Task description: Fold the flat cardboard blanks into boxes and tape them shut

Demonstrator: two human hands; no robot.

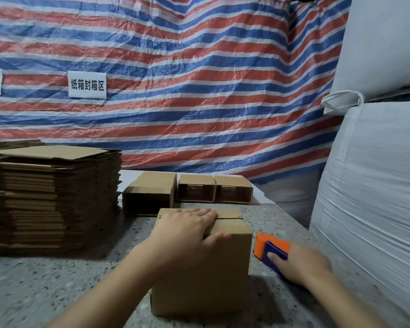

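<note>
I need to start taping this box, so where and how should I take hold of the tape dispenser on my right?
Grip the tape dispenser by its blue body, coming from the right and above, as the right hand already does. It lies on the table with its orange end pointing away, towards the back of the table, so the near blue part is free to wrap. The left hand holds the box flaps down.

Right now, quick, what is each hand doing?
Left hand: open, pressing flat on the box top.
Right hand: closed round the tape dispenser.
</note>
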